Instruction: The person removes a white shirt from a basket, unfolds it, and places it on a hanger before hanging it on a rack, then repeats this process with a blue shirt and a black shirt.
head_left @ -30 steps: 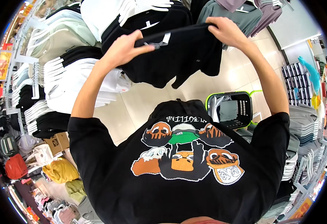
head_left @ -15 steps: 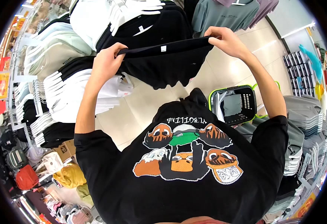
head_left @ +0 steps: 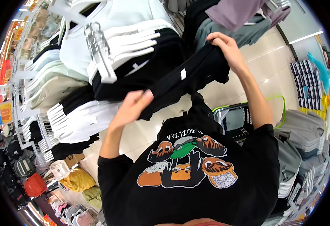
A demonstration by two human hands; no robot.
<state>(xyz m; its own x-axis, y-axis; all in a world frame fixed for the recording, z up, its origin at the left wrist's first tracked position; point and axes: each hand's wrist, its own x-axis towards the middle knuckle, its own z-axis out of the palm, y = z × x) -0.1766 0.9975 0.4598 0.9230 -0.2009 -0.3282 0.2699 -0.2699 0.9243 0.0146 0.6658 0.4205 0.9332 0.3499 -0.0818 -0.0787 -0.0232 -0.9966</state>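
A black garment [head_left: 187,81] with a small white label inside its upper edge is stretched slantwise between my hands. I cannot make out its exact kind. My left hand [head_left: 134,105], slightly blurred, grips the lower left end of that edge. My right hand [head_left: 227,51] pinches the opposite end, higher up and farther right. Just behind the cloth hang black T-shirts [head_left: 127,81] on white hangers [head_left: 134,47]. Grey-green shirts [head_left: 225,34] hang close to my right hand.
A black shopping basket [head_left: 236,122] with a green rim and grey cloth inside stands on the tiled floor [head_left: 129,139] to the right. White shirts [head_left: 86,120] hang at left. Grey clothes [head_left: 300,128] fill a rack at right. A metal rack arm [head_left: 104,66] juts out above.
The black garment has tilted, its left end dropping and its right end shifting rightward. My left hand moved down and right. The view has turned, bringing the rack arm into sight.
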